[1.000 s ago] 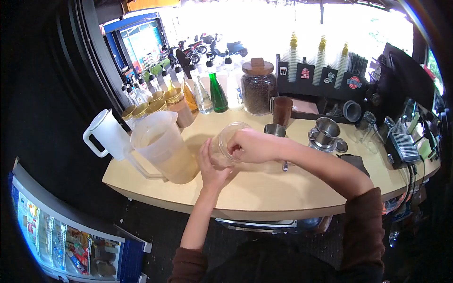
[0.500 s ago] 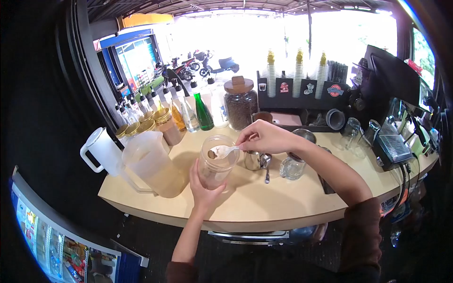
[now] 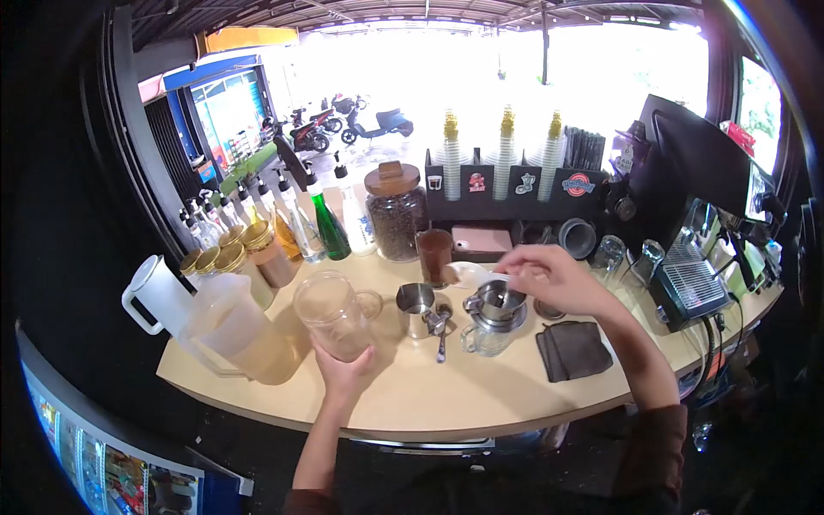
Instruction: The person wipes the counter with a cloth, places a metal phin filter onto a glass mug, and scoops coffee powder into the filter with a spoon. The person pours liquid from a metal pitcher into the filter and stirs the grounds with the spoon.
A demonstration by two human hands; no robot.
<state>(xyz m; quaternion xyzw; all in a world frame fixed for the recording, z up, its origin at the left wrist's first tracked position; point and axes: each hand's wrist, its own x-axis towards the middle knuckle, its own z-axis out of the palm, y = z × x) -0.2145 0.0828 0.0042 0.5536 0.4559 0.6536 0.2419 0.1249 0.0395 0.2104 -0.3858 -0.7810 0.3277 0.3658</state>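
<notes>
My left hand (image 3: 343, 365) is wrapped round the lower part of a large clear jar (image 3: 326, 316), upright just above or on the counter. My right hand (image 3: 549, 279) pinches the handle of a white plastic scoop (image 3: 468, 275). The scoop hangs above and left of a metal drip filter (image 3: 502, 306), which rests on a clear glass mug (image 3: 487, 340). Some brown stuff shows at the scoop's tip; how much it holds I cannot tell. Left of the mug stand a small steel jug (image 3: 415, 300) and a metal spoon (image 3: 442, 339).
A cloudy plastic pitcher (image 3: 245, 330) and white jug (image 3: 163, 292) stand left. Pump bottles (image 3: 326, 223) and a lidded bean jar (image 3: 396, 215) line the back, near a brown mug (image 3: 435, 256). A dark folded cloth (image 3: 573, 350) lies right, before the espresso machine (image 3: 687, 287).
My right hand has lifted the scoop out of the jar and carried it right, near the drip filter. My left hand and the jar have shifted left and slightly down in view.
</notes>
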